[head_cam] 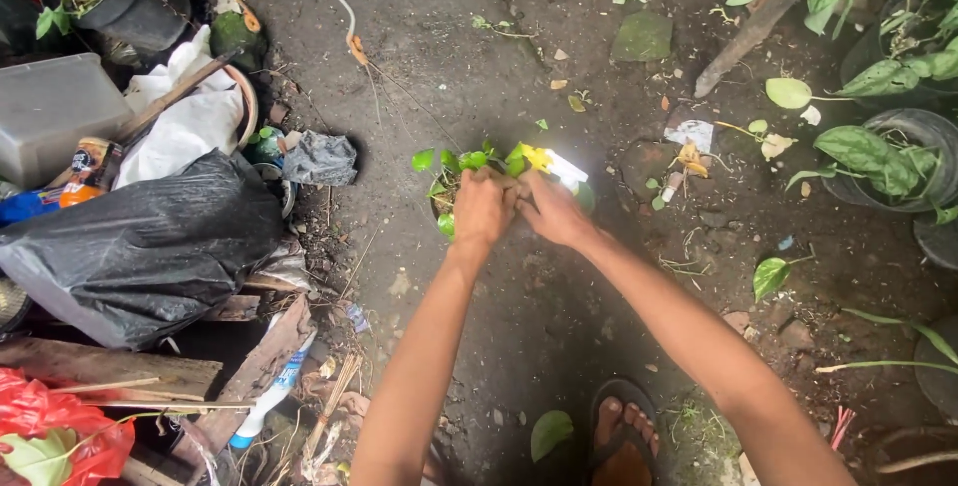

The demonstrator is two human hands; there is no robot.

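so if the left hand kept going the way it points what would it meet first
The left hand points away from the person, already in the small potted plant. Past its leaves, mostly bare soil ground; depth is hard to judge.

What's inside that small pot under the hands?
Green leaves and one yellow leaf show in the small pot. The left hand and right hand cover its middle, hiding soil and stems.
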